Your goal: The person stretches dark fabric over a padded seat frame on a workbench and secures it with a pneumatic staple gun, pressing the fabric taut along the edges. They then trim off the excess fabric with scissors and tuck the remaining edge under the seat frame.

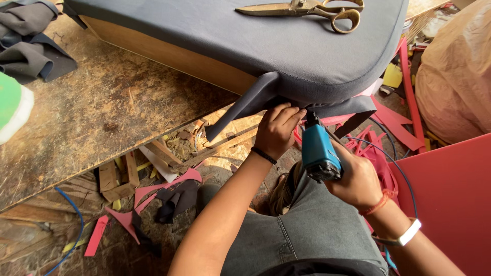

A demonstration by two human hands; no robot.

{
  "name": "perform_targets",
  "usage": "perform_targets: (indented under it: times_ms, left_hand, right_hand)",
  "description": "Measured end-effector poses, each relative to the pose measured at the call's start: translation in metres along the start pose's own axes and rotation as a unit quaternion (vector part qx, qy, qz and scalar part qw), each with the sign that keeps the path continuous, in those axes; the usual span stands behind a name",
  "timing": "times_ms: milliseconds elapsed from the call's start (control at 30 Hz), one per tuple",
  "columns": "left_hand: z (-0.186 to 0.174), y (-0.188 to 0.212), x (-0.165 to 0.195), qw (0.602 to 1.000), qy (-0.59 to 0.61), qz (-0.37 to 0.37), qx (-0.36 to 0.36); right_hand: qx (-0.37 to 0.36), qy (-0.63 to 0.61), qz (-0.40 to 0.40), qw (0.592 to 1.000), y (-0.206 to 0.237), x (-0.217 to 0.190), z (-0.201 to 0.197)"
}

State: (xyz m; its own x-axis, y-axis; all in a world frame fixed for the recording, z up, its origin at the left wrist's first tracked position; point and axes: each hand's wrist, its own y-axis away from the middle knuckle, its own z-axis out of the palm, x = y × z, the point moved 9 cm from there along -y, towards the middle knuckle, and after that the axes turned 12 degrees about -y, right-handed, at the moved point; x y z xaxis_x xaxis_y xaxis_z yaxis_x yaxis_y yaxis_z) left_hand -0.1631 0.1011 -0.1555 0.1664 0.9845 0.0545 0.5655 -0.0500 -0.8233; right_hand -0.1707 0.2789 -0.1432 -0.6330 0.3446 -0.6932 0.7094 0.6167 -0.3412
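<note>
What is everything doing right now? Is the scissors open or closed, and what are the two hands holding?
scissors: closed, lying flat on the cushion.
grey cushion: resting on the workbench, corner past the edge.
grey fabric flap: hanging loose under the corner.
left hand: pressing fabric under the cushion.
right hand: gripping the blue staple gun, nose at the fabric.
workbench: rough, worn.

Grey cushion, blue stapler

Grey fabric (286, 46) is covering the cushion; stapler (318, 152) is showing blue; scissors (312, 11) are gleaming brass; scraps (394, 122) are lying red.
</note>
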Motion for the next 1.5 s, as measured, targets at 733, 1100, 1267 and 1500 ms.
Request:
perform_targets:
  times_ms: [733,1100,1267,1500]
  left_hand:
    - [0.037,0.048,-0.034,0.995,0.063,-0.069,-0.048]
    - [0.054,0.073,-0.046,0.980,0.126,-0.155,-0.007]
    - [0.055,0.072,-0.049,0.978,0.117,-0.169,-0.032]
    - [0.049,0.076,-0.043,0.975,0.156,-0.157,0.037]
  right_hand:
    - [-0.132,0.266,0.078,0.952,-0.057,-0.021,0.031]
    - [-0.158,0.265,0.072,0.948,-0.072,-0.047,0.047]
    - [-0.136,0.232,0.039,0.962,-0.064,-0.047,0.039]
    - [-0.123,0.229,0.013,0.966,-0.063,-0.042,0.040]
